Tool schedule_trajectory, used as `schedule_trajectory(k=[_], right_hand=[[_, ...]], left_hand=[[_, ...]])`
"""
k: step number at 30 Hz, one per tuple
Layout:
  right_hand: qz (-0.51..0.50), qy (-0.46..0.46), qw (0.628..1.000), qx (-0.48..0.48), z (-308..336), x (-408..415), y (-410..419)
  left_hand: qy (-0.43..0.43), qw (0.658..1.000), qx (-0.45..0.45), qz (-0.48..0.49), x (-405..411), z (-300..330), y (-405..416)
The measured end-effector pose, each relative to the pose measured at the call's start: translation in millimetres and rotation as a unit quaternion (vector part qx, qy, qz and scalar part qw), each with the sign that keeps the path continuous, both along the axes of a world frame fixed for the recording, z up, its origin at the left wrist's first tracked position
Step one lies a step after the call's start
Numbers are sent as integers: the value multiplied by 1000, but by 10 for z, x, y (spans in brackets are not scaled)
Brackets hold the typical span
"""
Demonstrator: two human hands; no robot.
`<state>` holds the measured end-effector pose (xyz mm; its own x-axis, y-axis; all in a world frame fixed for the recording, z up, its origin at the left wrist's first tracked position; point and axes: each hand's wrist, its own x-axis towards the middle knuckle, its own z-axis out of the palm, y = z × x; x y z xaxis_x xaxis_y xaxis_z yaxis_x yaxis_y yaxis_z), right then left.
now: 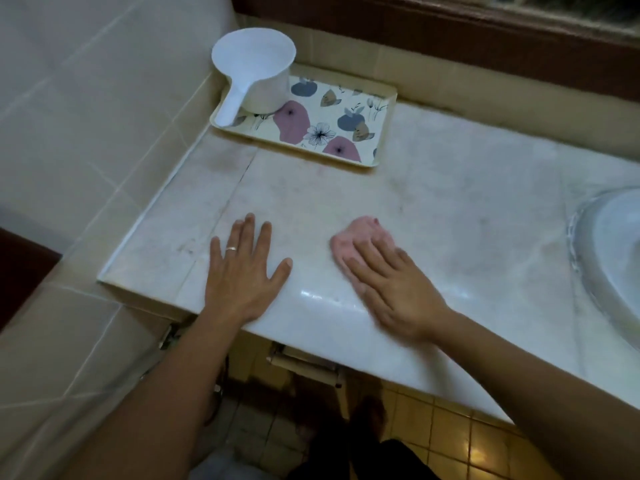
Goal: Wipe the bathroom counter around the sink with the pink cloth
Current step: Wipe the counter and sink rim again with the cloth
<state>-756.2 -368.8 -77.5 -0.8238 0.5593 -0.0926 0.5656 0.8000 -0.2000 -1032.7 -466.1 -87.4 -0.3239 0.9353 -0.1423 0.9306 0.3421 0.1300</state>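
Nearest the front edge of the counter [433, 188], the person's two bare hands are pressing down side by side. The left hand [242, 271] is lying flat with fingers spread wide, holding nothing, a ring [231, 249] showing on one finger. The right hand [391, 289], slightly blurred, is lying palm-down with its fingers on the pink cloth [360, 239], which is bunching out beyond the fingertips, just right of the left hand. Well right of the right hand, the sink [609, 258] is curving into the counter. Beyond the left hand, against the back wall, a floral tray [346, 133] is carrying a white dipper [254, 71] at its left end. No readable writing is showing anywhere.
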Motion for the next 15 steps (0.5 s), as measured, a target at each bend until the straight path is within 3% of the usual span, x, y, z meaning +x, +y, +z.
schedule_trajectory(k=[2, 3, 8, 10, 13, 15], right_hand=[[72, -15, 997, -7, 51, 535, -1], [58, -27, 998, 5, 31, 738, 145], [-219, 1, 976, 16, -57, 500, 360], [-166, 7, 986, 2, -107, 479, -30], [-17, -7, 1000, -25, -12, 1249, -527], [-29, -30, 999, -8, 26, 2021, -574]], left_hand=[[-6, 1000, 6, -2, 15, 15, 2], [-8, 1000, 6, -2, 8, 14, 1], [-5, 999, 23, -34, 92, 90, 83], [-13, 997, 32, -72, 302, 131, 155], [-35, 990, 26, -135, 832, 169, 224], [-43, 983, 23, -177, 1282, 190, 217]])
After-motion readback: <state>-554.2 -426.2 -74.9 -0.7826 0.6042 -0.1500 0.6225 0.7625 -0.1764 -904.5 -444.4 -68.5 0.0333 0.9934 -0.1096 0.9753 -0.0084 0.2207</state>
